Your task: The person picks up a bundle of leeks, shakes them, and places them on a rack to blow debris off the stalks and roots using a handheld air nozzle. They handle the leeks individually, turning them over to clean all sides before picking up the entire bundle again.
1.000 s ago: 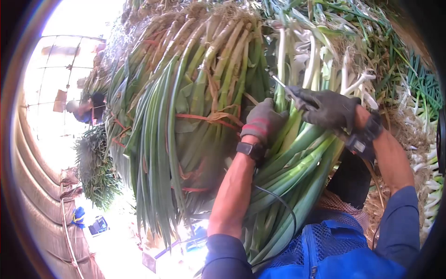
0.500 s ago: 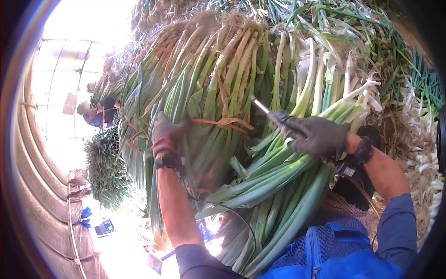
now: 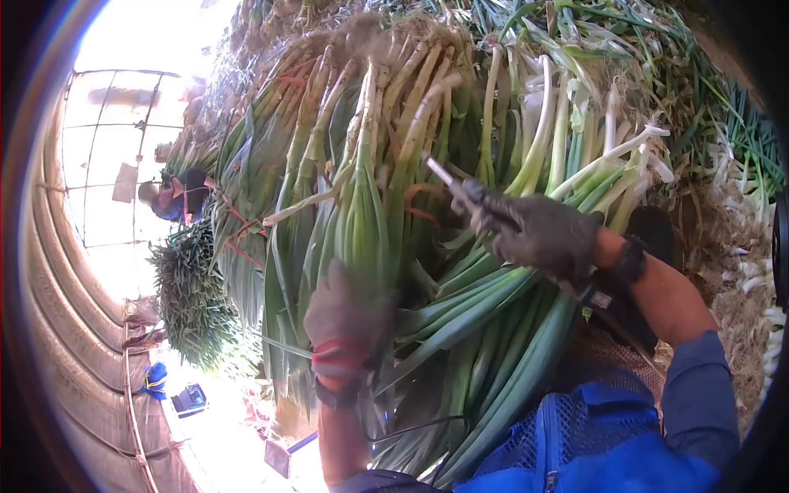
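My left hand (image 3: 349, 316), in a dark glove with a red cuff, is closed round the green leaves of some long onions (image 3: 362, 197); motion smears its fingers. Their pale, rooty ends point up and away from me. On the right, my gloved right hand (image 3: 542, 234) is wrapped round a dark tool with a thin metal tip (image 3: 440, 171) that points up and left. Trimmed onions with white stems (image 3: 538, 148) lie beside and beneath this hand, their green leaves (image 3: 485, 304) running down toward my body.
Behind lies a pile of leaves and roots (image 3: 608, 49). Peeled white stalks (image 3: 752, 279) lie at the far right. A person (image 3: 173, 201) is at the far left, above another leafy heap (image 3: 193, 296). A thin cable (image 3: 423, 423) hangs near my left forearm.
My left hand has moved down and right, drawing onions with it. The orange tie across the bundle has shifted. My right hand and the tool have moved slightly left.
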A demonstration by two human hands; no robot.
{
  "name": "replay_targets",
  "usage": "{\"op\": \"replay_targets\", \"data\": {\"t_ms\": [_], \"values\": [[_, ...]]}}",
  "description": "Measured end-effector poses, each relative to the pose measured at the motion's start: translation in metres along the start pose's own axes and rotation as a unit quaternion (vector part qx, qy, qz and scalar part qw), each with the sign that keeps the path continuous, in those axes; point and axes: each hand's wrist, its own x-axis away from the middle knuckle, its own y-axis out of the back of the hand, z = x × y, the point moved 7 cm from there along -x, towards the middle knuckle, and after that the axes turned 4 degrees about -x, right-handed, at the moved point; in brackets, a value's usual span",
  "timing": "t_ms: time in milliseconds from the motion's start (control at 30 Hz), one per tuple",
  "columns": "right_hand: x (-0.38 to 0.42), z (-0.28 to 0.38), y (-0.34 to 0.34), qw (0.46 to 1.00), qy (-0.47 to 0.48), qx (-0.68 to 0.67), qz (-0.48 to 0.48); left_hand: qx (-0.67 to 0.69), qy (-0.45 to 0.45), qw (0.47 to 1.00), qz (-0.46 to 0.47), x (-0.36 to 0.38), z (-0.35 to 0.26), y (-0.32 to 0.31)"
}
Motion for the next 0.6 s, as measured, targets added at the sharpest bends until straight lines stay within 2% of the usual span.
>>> {"op": "replay_targets", "data": {"t_ms": [33,67,133,167,200,267,333,367,467,500,600], "values": [[-0.002,0.004,0.006,0.997,-0.064,0.039,0.011,-0.013,0.040,0.999,0.017,-0.002,-0.005,0.015],[-0.001,0.003,0.010,0.989,-0.127,0.077,0.021,0.007,0.004,0.999,-0.045,-0.008,-0.008,0.023],[0.003,-0.003,-0.002,0.999,-0.026,0.041,0.015,0.049,-0.070,0.983,-0.162,-0.013,-0.009,0.037],[0.005,0.010,-0.005,0.999,-0.037,0.025,0.023,0.090,-0.085,0.976,-0.177,-0.016,-0.022,0.047],[0.005,0.018,-0.008,0.998,-0.047,0.010,0.030,0.149,-0.073,0.978,-0.129,-0.023,-0.030,0.039],[-0.012,0.006,-0.007,0.999,-0.031,-0.030,-0.016,0.263,-0.046,0.963,-0.034,-0.035,-0.047,0.021],[-0.021,0.003,-0.005,1.000,-0.004,-0.018,-0.023,0.240,-0.081,0.967,-0.025,-0.042,-0.060,0.007],[-0.020,0.012,-0.012,0.999,0.017,0.034,0.023,0.223,-0.092,0.970,-0.020,-0.045,-0.061,-0.003],[-0.042,0.002,-0.016,0.997,0.008,0.047,-0.067,0.142,-0.081,0.985,-0.048,-0.051,-0.059,-0.014],[-0.063,-0.003,-0.011,0.995,0.078,0.006,-0.056,0.110,-0.070,0.989,-0.066,-0.052,-0.058,-0.013],[-0.103,-0.021,0.022,0.990,0.034,-0.036,-0.133,0.104,-0.044,0.990,-0.079,-0.056,-0.050,-0.003]]}}
